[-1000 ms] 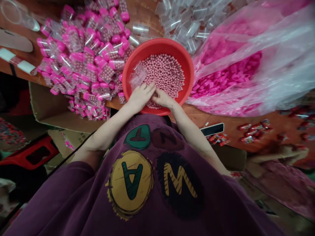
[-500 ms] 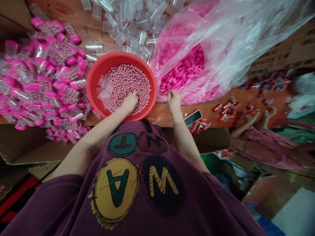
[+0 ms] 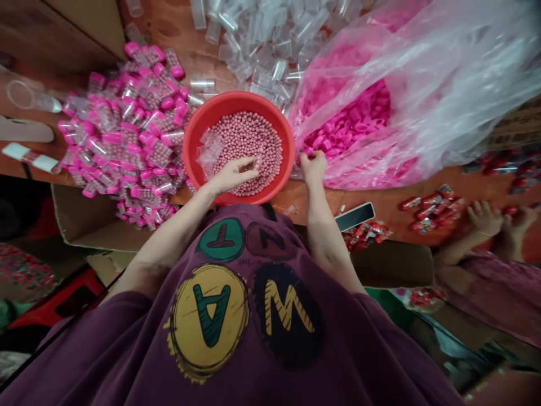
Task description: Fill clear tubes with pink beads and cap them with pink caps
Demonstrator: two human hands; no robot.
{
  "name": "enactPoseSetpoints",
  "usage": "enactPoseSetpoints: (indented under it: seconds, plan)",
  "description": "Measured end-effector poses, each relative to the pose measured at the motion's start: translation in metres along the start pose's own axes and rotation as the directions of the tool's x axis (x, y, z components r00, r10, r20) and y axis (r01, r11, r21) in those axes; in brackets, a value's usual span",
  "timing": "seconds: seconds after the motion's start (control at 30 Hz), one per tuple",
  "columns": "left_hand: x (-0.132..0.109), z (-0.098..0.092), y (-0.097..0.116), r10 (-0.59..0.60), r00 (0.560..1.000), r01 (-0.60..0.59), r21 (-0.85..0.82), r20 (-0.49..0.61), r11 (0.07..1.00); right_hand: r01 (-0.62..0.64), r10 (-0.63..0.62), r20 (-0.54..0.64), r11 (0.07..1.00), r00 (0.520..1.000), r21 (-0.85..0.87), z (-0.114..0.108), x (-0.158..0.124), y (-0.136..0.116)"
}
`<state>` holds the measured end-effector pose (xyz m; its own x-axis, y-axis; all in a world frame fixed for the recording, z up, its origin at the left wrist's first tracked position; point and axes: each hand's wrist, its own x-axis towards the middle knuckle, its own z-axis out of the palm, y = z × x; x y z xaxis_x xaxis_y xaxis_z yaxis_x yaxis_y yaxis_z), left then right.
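Observation:
My left hand (image 3: 237,173) is over the red bowl (image 3: 191,141) of small pink beads (image 3: 249,132). Its thumb and fingers curl around what looks like a small clear plastic tube (image 3: 255,163), partly hidden by the fingers. Several more clear pieces (image 3: 210,151) lie on the beads at the bowl's left side. Just outside the bowl's right rim, my right hand (image 3: 313,168) is closed in a pinch. A bit of pink, apparently a pink cap (image 3: 306,152), shows at its fingertips. Beside it spreads a clear plastic bag (image 3: 426,107) holding many loose pink caps (image 3: 359,124).
Bead-filled tubes with pink caps (image 3: 131,124) are heaped left of the bowl. Clear tubes (image 3: 270,39) lie behind it. A phone (image 3: 355,216) and red wrapped pieces (image 3: 435,208) lie to the right, near another person's hands (image 3: 486,219). Open cardboard boxes (image 3: 93,217) stand below the table edge.
My left hand has lifted out of the beads and turned, with its thumb and fingers now visible. The right hand stays pinched beside the bowl. The whole view has shifted left.

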<state>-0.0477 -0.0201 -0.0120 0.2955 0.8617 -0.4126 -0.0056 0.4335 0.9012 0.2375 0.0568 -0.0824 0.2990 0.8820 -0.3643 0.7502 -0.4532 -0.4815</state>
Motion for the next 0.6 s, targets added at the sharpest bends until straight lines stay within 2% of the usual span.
enactPoseSetpoints:
  seconds: [0.07,0.13,0.2,0.27,0.33,0.43,0.6]
  plan:
    - [-0.008,0.003,0.011,-0.038,0.999,0.044,-0.206,0.032,0.977,0.05,-0.047,-0.018,0.98,0.999,0.191,-0.005,-0.011,0.006]
    - [-0.011,0.008,0.021,-0.093,0.995,0.102,-0.339,0.043,0.935,0.159,-0.159,-0.032,0.912,0.987,0.378,-0.01,-0.028,0.004]
    - [-0.011,0.013,0.027,-0.143,0.989,0.148,-0.41,0.043,0.9,0.274,-0.298,-0.04,0.807,0.954,0.523,-0.016,-0.046,-0.006]
    - [-0.008,0.016,0.031,-0.173,0.984,0.169,-0.445,0.033,0.879,0.346,-0.402,-0.042,0.725,0.915,0.595,-0.023,-0.064,-0.023]
    - [-0.007,0.018,0.033,-0.189,0.982,0.177,-0.469,0.023,0.865,0.388,-0.473,-0.012,0.708,0.881,0.59,-0.031,-0.079,-0.043]
    - [-0.007,0.021,0.037,-0.192,0.981,0.184,-0.478,0.031,0.859,0.453,-0.558,0.074,0.737,0.826,0.501,-0.04,-0.094,-0.069]
    - [-0.012,0.023,0.041,-0.132,0.991,0.12,-0.377,-0.006,0.918,0.621,-0.686,0.115,0.707,0.718,0.338,-0.041,-0.108,-0.087]
